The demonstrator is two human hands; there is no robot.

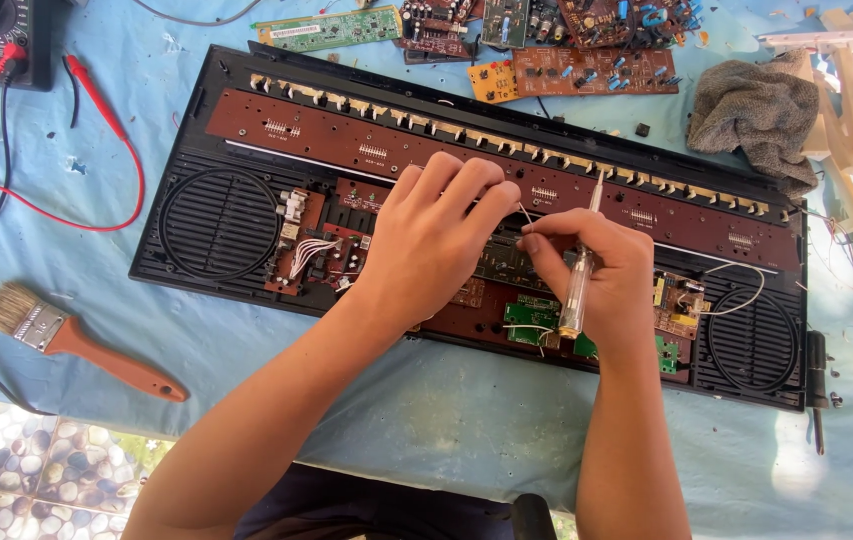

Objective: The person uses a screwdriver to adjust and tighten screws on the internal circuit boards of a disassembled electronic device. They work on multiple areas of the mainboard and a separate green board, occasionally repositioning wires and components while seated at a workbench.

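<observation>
Left hand [437, 235] curled, pinching a thin wire [525, 212]; right hand [587, 265] gripping a clear-handled screwdriver [579, 280] upright.

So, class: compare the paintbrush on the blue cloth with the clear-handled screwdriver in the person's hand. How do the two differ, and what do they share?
The paintbrush lies flat on the blue cloth, untouched; the screwdriver is held nearly upright in the right hand over the opened keyboard case.
The paintbrush has a solid orange-brown handle; the screwdriver's handle is see-through.
The paintbrush ends in broad bristles; the screwdriver ends in a thin shaft.
Both are slender hand tools.
</observation>
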